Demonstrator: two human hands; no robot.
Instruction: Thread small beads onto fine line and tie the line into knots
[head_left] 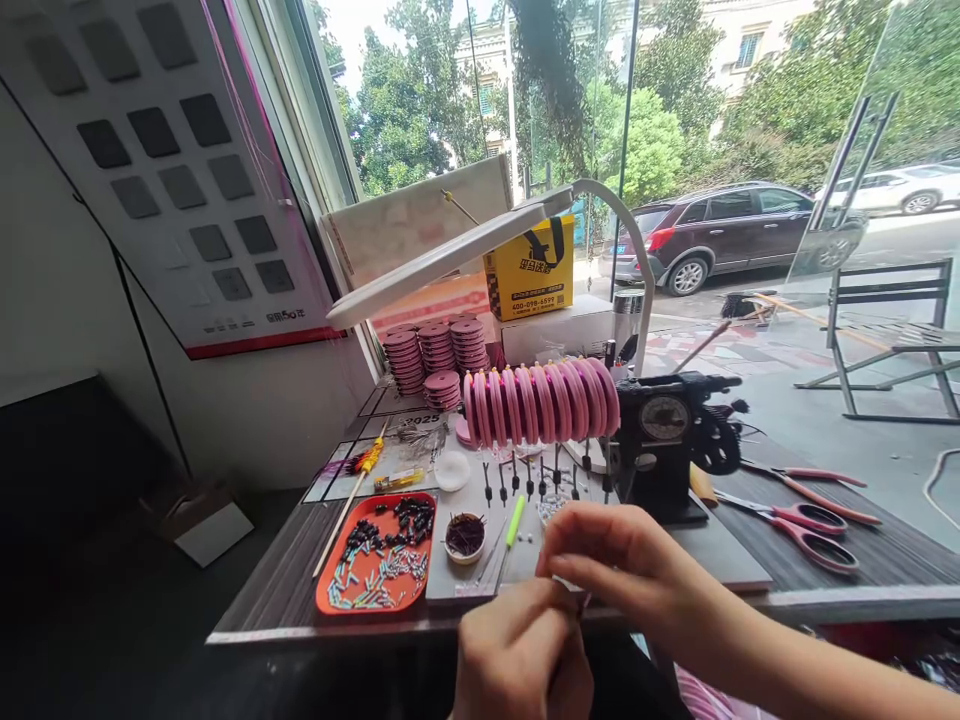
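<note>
My left hand (521, 640) is closed in a loose fist at the front edge of the table. Touching it from the right, my right hand (622, 555) has its fingers curled and pinched together. Whatever sits between the fingertips is too small and hidden to name. Just beyond the hands lie a green-handled tool (516, 522) and a small bowl (465, 538) of dark thin pieces. Above them a row of pink spools (540, 402) is mounted on a black machine (664, 430), with several small black weights (530, 488) dangling below.
An orange tray (322, 598) of black beads and small metallic pieces lies left. Red-handled scissors (814, 535) and pliers (825, 492) rest at right. Stacked pink spools (437, 350) stand behind, under a white lamp (450, 260). A yellow box (531, 270) stands by the window.
</note>
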